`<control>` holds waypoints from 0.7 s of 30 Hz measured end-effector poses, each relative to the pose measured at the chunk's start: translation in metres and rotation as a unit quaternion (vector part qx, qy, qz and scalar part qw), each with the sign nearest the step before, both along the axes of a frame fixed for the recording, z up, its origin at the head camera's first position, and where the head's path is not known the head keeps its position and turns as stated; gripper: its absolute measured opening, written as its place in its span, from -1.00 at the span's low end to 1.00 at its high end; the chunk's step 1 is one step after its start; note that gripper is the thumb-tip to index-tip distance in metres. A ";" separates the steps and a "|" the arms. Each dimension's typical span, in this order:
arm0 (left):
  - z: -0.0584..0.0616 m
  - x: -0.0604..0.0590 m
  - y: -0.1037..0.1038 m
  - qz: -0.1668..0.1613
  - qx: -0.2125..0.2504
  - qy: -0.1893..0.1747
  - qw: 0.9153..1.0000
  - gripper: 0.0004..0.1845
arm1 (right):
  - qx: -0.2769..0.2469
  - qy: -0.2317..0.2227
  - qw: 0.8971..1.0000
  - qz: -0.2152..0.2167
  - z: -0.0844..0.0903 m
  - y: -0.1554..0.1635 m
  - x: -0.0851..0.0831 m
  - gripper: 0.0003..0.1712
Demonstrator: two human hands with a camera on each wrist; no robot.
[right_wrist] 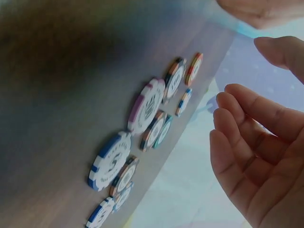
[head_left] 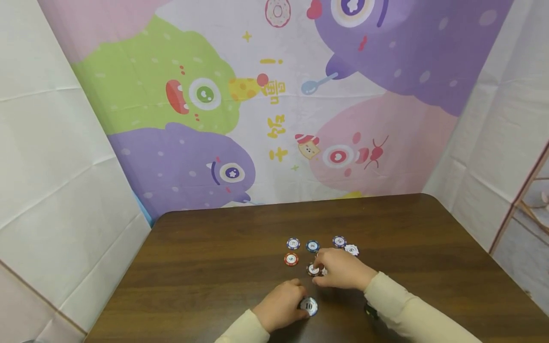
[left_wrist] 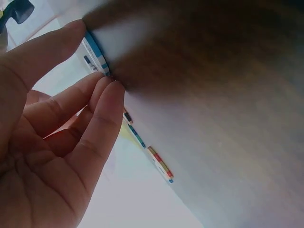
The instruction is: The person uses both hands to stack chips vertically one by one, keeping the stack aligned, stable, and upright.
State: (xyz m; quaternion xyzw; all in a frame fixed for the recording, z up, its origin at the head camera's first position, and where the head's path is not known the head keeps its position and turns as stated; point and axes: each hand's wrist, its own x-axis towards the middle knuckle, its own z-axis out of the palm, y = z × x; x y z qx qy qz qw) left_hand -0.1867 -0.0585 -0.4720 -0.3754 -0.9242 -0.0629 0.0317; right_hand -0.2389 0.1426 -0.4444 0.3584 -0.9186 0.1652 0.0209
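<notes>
While the left hand (head_left: pixel 280 309) is pinching a blue "10" poker chip (head_left: pixel 309 306) at the counter's (head_left: pixel 206 267) near edge, the open right hand (head_left: pixel 340 269) is hovering over still-scattered chips (head_left: pixel 312 246), so gathering seems barely begun.

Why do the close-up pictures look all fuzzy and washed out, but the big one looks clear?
In the head view the table and the poker chips are evenly lit and sharp. In the left wrist view the left hand sits so close that the tabletop smears into a pale glare. In the right wrist view the right hand is soft, and only the nearest chips look fairly sharp.
</notes>
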 end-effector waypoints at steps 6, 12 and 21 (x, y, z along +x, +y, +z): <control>-0.001 0.000 -0.002 0.001 0.012 -0.007 1.000 -0.77 | -0.008 -0.003 1.000 -0.013 -0.002 0.001 -0.012 -0.78; 0.000 0.000 -0.003 0.012 0.023 -0.033 0.999 -0.77 | 0.017 -0.004 1.000 -0.021 -0.006 -0.001 -0.022 -0.76; 0.001 0.000 -0.004 0.008 0.031 -0.039 0.999 -0.77 | 0.049 -0.027 0.998 -0.023 -0.016 -0.008 -0.031 -0.76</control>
